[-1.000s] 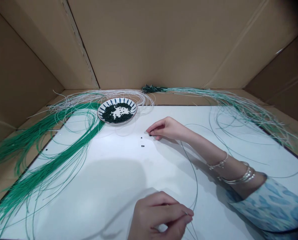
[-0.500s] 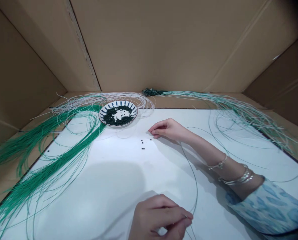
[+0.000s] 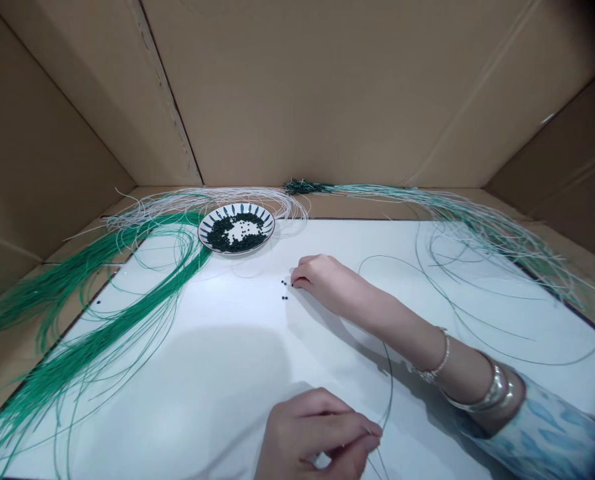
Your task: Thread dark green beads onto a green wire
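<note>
At the bottom centre, my left hand [image 3: 317, 433] is closed, its thumb and fingertips pinching a thin green wire [image 3: 390, 373]. The wire runs up from the pinch and passes behind my right forearm. My right hand [image 3: 322, 280] is further forward, palm down, its fingertips pressed together at the white board. A tiny dark bead [image 3: 292, 285] shows right at those fingertips. Just left of it lie several loose dark beads [image 3: 284, 298] on the board. A patterned plate [image 3: 263, 212] behind them holds many more dark beads.
Bundles of green strands [image 3: 127, 313] spread over the left side of the white board [image 3: 227, 387]. Pale strands [image 3: 217, 193] loop behind the plate. Another bundle [image 3: 377, 192] with a dark knotted end runs along the back to the right. Cardboard walls [image 3: 317, 93] stand around.
My right hand has come down and slightly left, its fingertips now at the bead that lay apart near it. My left hand has stayed nearly still with the wire.
</note>
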A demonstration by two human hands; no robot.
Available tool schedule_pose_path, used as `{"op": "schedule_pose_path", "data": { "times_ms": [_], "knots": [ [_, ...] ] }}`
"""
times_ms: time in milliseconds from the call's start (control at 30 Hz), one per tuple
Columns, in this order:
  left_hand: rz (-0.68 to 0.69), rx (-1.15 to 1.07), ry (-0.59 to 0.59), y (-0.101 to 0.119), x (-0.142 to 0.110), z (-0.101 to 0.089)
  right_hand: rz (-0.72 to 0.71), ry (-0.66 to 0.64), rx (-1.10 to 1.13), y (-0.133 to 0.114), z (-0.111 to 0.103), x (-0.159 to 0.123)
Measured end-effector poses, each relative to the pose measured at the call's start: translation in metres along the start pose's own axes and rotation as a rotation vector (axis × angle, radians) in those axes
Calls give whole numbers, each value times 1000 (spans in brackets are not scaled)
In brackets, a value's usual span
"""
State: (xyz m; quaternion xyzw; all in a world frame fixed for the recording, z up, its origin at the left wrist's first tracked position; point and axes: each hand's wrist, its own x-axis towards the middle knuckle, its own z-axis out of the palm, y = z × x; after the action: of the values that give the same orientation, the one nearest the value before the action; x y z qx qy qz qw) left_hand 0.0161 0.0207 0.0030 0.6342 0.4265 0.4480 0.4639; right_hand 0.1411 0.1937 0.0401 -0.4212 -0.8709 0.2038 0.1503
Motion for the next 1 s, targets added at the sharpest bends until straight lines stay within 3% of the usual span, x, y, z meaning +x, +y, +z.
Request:
{"op": "schedule_pose_path", "data": {
  "times_ms": [167,467,633,1000],
  "knots": [
    [7,-9,-5,-1,0,0,6,-7,45,3,-4,7],
    [11,-22,12,-6,-2,1,174,-92,59,56,-34,19],
    [-4,-7,7,-3,-1,1,162,-178,110,69,-34,17],
    [-40,18,-6,1,0,-1,175,-138,331,85,-29,16]
  ]
}}
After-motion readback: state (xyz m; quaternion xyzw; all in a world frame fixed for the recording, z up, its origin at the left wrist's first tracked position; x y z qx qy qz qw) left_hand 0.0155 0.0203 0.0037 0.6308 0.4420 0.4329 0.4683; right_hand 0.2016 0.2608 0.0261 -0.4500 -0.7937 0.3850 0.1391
